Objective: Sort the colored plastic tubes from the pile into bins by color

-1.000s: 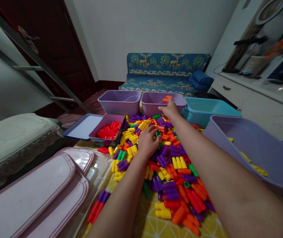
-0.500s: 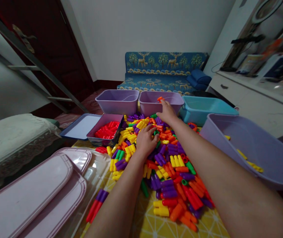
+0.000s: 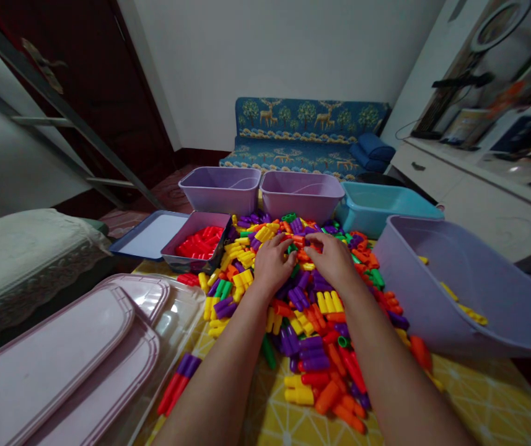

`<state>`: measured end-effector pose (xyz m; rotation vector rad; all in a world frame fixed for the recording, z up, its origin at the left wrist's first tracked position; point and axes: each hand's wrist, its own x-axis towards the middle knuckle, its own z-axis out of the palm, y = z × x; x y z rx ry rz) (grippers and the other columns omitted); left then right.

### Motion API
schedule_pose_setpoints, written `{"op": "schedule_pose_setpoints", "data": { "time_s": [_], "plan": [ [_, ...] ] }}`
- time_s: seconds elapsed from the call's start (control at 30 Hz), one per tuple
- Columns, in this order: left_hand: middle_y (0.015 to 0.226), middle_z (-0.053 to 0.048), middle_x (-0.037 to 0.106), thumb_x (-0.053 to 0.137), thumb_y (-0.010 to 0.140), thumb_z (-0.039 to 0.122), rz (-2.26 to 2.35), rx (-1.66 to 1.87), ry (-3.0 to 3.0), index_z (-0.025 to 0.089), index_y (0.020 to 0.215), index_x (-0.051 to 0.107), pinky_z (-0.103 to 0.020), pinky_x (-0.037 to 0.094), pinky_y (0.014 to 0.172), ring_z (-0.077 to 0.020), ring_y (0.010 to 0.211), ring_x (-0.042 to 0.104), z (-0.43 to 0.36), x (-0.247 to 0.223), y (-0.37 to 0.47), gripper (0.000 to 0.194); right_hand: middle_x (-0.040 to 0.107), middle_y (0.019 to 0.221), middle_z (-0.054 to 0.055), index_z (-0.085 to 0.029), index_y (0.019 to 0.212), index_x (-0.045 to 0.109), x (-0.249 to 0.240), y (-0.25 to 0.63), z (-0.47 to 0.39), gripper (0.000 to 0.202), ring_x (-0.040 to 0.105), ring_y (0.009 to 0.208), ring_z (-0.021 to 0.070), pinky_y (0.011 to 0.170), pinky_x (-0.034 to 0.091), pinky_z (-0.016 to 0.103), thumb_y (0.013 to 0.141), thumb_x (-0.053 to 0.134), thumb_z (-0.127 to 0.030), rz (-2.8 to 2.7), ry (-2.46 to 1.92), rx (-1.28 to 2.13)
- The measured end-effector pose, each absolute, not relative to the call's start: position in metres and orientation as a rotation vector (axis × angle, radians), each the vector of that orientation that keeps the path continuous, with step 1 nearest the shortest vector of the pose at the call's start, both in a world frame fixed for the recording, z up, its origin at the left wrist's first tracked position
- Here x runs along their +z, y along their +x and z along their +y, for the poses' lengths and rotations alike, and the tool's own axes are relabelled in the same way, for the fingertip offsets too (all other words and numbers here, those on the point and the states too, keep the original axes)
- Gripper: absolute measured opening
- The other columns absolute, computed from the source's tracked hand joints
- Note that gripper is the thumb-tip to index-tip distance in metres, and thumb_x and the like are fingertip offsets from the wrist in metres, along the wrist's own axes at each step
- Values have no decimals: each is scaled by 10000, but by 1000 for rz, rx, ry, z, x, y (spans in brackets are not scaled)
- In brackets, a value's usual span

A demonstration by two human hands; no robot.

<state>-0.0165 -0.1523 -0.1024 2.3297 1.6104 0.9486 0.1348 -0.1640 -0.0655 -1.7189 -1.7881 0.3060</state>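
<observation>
My left hand [image 3: 272,265] and right hand [image 3: 336,261] face each other over the pile of plastic pieces [image 3: 301,296], an orange piece [image 3: 298,240] between them; I cannot tell whether either grips anything. Left of the pile stands a tin [image 3: 195,265] holding red pieces [image 3: 200,243], any lettering on its patterned side too dim to read, with pink lids [image 3: 56,337] nearer me. Two purple bins [image 3: 300,201] and a turquoise bin [image 3: 362,217] line the pile's far edge; to its right a big lavender bin [image 3: 409,291] with yellow pieces [image 3: 472,314] inside blocks that side

blue sofa [image 3: 309,116] way past r hand [image 3: 334,261], dk red door [image 3: 95,68] n ladder [image 3: 43,122] far l of l hand [image 3: 273,263]
</observation>
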Motion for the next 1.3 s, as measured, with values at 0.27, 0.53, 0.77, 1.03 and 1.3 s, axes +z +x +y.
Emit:
{"op": "schedule_pose_setpoints", "data": {
  "time_s": [0.27,0.53,0.77,1.03,1.3],
  "plan": [
    [1348,-49,550,668,896,242,1572,997,2333,186,1233,681,-386,436,1055,-259,1212,535,-152,-103,-17,341,637,1244,101,-155,1279,624,-88,137,-182,451,560,1142,317,1004,445,443,839,622,-256,-1947,-1861,175],
    [994,-13,711,659,792,60,1514,1196,2057,187,1060,750,-246,513,780,-185,868,667,-150,-107,-19,311,642,1227,80,-164,1372,554,-95,131,-182,542,515,1138,289,1023,425,401,831,574,-177,-1992,-1699,174],
    [947,12,720,593,765,8,1465,1194,2077,215,992,774,-214,459,680,-161,783,655,-153,-107,-21,357,628,1157,93,-183,1353,572,-93,129,-183,512,505,1089,275,1016,414,400,842,553,-215,-2013,-1660,134],
    [896,20,714,568,753,-10,1360,1251,2082,191,868,771,-194,441,684,-149,817,654,-151,-111,-21,308,673,1075,59,-183,1173,674,-97,127,-182,436,497,1076,248,1020,408,360,756,559,-133,-1948,-1564,214],
    [903,-7,716,567,771,20,1404,1189,2094,176,954,768,-207,449,670,-164,778,648,-152,-110,-21,313,677,1150,44,-211,1330,601,-99,126,-185,574,470,1098,268,1036,387,414,760,554,-166,-1987,-1570,163]
  ]
}}
